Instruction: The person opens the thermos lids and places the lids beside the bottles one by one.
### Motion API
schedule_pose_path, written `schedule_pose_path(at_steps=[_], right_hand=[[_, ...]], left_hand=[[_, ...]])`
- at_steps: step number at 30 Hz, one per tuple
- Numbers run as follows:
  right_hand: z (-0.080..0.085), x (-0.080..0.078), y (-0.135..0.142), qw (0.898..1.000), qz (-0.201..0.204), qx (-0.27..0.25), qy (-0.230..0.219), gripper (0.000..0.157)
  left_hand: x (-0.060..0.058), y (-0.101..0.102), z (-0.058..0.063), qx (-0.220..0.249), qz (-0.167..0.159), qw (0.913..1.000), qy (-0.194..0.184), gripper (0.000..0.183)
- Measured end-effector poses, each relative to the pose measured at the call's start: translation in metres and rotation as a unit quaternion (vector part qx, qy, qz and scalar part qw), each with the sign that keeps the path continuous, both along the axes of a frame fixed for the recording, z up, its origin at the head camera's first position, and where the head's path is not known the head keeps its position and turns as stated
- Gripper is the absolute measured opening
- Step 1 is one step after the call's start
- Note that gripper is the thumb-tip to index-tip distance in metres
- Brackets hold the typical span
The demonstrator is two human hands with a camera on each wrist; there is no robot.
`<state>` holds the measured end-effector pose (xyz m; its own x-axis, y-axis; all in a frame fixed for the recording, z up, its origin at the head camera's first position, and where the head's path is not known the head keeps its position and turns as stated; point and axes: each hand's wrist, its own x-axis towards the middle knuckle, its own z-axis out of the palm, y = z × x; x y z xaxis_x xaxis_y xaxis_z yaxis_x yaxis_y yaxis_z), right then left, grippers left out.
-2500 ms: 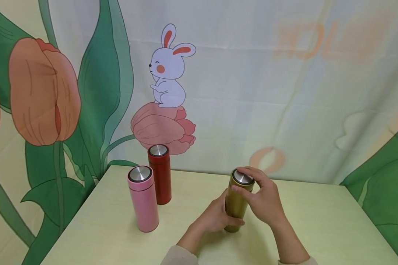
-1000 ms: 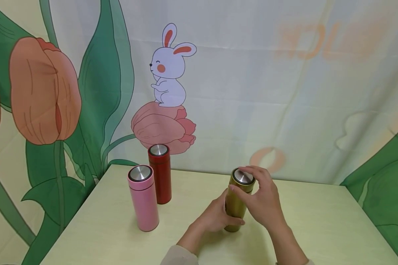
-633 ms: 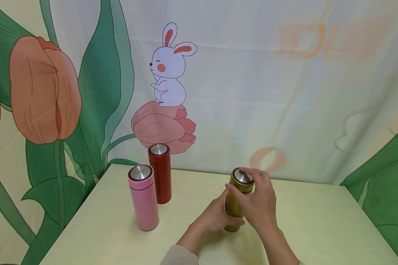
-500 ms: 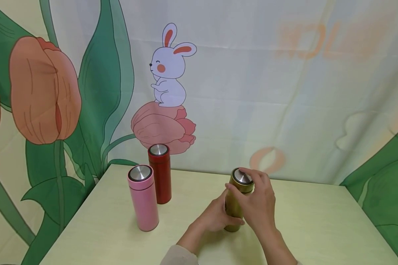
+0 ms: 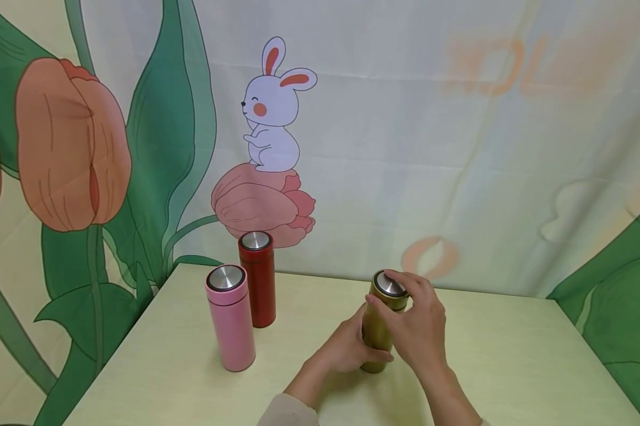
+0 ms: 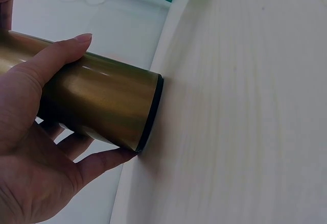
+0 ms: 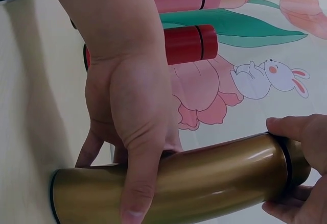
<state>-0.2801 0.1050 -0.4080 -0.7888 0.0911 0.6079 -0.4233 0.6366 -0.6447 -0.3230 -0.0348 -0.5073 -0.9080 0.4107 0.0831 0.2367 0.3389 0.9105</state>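
A gold thermos [image 5: 375, 328] with a silver-topped lid stands upright on the table, right of centre in the head view. My left hand [image 5: 346, 346] grips its lower body, the thumb across the front and the fingers behind. In the left wrist view the dark base of the gold thermos [image 6: 117, 96] is at the table surface. Up at the top, my right hand [image 5: 418, 319] holds the lid [image 5: 389, 284] between thumb and fingers. The right wrist view shows the right fingers [image 7: 294, 127] around the lid end, past a dark seam.
A pink thermos [image 5: 231, 331] and a red thermos [image 5: 261, 290] stand upright, lids on, on the left of the pale table [image 5: 165, 355]. The red one is behind the pink one. A printed curtain [image 5: 373, 148] with a rabbit and tulips hangs behind the table.
My right hand has turned a little around the lid, its wrist shifting left, then slightly back right in the last half second. The left hand and the gold thermos stay in place.
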Motion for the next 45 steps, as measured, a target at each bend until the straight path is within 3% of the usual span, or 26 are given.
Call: schedule_pose_path(at_steps=[8,14,22,29,34,45], right_hand=[[0.003,-0.002,0.009,0.999,0.046,-0.005,-0.023,0.050],[0.002,-0.007,0.019,0.993,0.103,-0.025,-0.048,0.047],[0.000,-0.018,0.035,0.975,0.199,-0.048,-0.083,0.046],[0.001,-0.026,0.043,0.958,0.267,-0.063,-0.087,0.046],[0.001,-0.029,0.045,0.950,0.290,-0.074,-0.094,0.047],[0.001,-0.031,0.046,0.943,0.312,-0.074,-0.091,0.047]], left_hand=[[0.000,0.000,0.001,-0.001,0.000,1.0000,-0.005,0.104],[0.000,0.000,0.001,0.002,0.001,0.9999,-0.015,0.103],[-0.001,0.000,0.001,0.010,-0.002,0.9998,-0.017,0.094],[-0.003,-0.001,0.000,0.006,-0.005,0.9999,-0.015,0.090],[-0.003,-0.001,-0.001,0.005,-0.005,0.9999,-0.011,0.089],[-0.004,0.000,-0.002,0.002,-0.003,1.0000,-0.009,0.087]])
